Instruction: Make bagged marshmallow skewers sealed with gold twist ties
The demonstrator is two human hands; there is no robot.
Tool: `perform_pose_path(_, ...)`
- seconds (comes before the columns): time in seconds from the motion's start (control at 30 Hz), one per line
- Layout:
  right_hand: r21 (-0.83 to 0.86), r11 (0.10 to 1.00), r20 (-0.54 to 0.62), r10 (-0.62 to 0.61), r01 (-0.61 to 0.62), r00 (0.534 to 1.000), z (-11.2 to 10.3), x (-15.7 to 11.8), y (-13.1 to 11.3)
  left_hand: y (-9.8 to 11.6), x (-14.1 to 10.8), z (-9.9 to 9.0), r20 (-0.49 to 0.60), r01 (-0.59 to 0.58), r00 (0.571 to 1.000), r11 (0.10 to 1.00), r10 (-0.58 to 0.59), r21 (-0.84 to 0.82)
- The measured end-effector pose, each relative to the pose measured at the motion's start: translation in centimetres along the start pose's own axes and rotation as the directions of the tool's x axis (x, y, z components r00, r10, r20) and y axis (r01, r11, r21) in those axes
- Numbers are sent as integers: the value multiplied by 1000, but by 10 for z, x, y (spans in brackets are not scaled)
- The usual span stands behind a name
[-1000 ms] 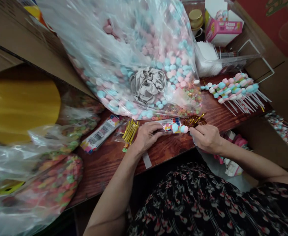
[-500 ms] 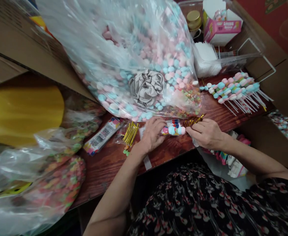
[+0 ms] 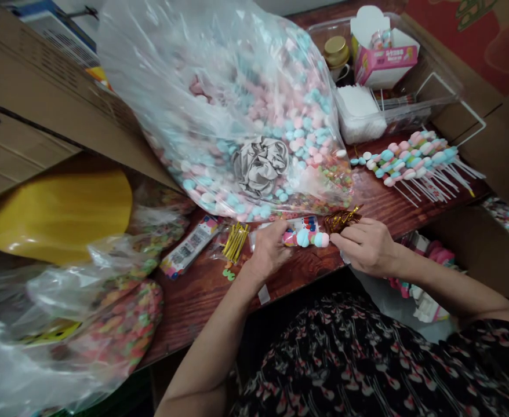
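Note:
A short row of pink, blue and white candies lies between my hands, partly in a clear printed wrapper. My left hand is closed round the wrapped left end of this row. At its right end, my right hand is closed in a pinch on a tip too small to make out. Just above the right hand lies a bunch of gold twist ties. Behind the left hand is a flat clear printed wrapper. Yellow ties lie in a small bag to the left.
A large bag of candies fills the table's back. Finished candy sticks are piled at right, before a clear bin. Bags of gummies, a yellow sheet and a printed packet lie left.
The view has shifted slightly, so most things sit a little lower in it. My hands keep nearly the same hold, and the candy row shows a bit more fully.

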State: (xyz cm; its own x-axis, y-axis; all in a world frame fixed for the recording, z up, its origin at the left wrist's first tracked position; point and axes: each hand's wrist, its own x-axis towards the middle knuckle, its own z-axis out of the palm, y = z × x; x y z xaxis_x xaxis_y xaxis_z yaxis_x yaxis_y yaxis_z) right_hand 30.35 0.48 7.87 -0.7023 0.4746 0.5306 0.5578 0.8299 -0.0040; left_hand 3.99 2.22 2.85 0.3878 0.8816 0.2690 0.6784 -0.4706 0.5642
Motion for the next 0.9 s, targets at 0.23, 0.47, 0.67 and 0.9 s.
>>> perform_pose_path(0.23, -140, 988, -124, -89, 72, 988, -2, 2, 8, 7, 3, -2, 271, 71, 962, 985, -25, -158)
perform_pose_path(0.47, -104, 994, -170, -42, 25, 985, -1, -7, 10, 13, 5, -1, 191, 218, 969, 906, -157, -362)
perform_pose_path(0.67, -33, 989, -159, -147, 144, 976, -3, -9, 13, 15, 8, -2, 157, 231, 970, 908, -186, -350)
perform_pose_path(0.9, -57, 962, -122, -271, 266, 955, -10, -6, 17, 9, 6, 4, 165, 233, 967, 939, -195, -253)
